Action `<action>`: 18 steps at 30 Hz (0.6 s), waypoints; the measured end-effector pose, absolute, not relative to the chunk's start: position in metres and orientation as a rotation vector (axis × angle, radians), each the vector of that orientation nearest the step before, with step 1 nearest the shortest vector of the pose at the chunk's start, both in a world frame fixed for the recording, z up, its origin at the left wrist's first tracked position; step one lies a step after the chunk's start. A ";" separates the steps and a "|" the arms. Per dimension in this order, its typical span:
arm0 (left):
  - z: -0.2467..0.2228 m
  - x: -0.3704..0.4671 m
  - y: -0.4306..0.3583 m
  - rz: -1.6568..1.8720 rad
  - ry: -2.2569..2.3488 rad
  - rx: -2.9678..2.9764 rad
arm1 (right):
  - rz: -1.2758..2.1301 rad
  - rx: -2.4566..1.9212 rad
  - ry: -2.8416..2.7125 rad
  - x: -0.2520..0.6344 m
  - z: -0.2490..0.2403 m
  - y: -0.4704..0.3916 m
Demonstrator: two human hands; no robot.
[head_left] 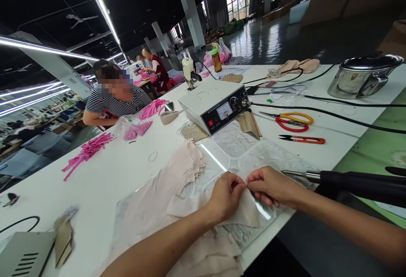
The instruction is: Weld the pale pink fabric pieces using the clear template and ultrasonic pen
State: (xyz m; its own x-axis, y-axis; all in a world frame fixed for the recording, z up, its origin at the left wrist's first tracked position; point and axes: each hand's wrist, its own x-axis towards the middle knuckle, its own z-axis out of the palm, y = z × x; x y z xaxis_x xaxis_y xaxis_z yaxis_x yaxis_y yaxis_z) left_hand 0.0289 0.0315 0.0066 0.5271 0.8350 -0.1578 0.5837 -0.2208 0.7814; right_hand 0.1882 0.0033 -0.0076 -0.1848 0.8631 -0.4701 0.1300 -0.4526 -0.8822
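Note:
Close together over a clear plastic sheet [266, 154], both of my hands are pinched at the upper edge of a beige fabric piece [249, 211]. My left hand [226, 194] has its thumb and forefinger pressed together on it. Fingertips of my right hand [269, 186] meet the same edge just to the right, with the other fingers curled. To the left lies a stack of beige fabric pieces [177, 167], and more beige fabric [209, 256] is below my left forearm. A black-handled tool with a metal tip [349, 182], like a soldering iron, is beside my right wrist.
A white control box with a dial [215, 103] stands ahead. Yellow-and-red-handled scissors [292, 121], red thread snips [303, 140] and a metal pot [361, 76] are at the right. Pink strips [90, 152] lie leftward, near a person in a striped shirt [119, 101].

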 end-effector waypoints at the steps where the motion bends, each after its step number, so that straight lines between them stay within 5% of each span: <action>1: 0.007 0.029 0.031 0.377 1.159 1.922 | 1.690 -1.521 -1.162 0.188 -0.007 0.003; 18: 0.002 0.029 0.031 0.391 1.138 1.985 | 1.501 -1.679 -1.223 0.181 -0.010 0.003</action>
State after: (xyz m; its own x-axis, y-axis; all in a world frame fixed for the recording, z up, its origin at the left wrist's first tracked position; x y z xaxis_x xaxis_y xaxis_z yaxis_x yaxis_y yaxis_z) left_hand 0.0293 0.0306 0.0025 0.5481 0.8283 -0.1161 0.5818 -0.2778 0.7644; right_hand 0.1811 0.0029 -0.0103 -0.0482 0.8948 -0.4439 0.2540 -0.4188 -0.8718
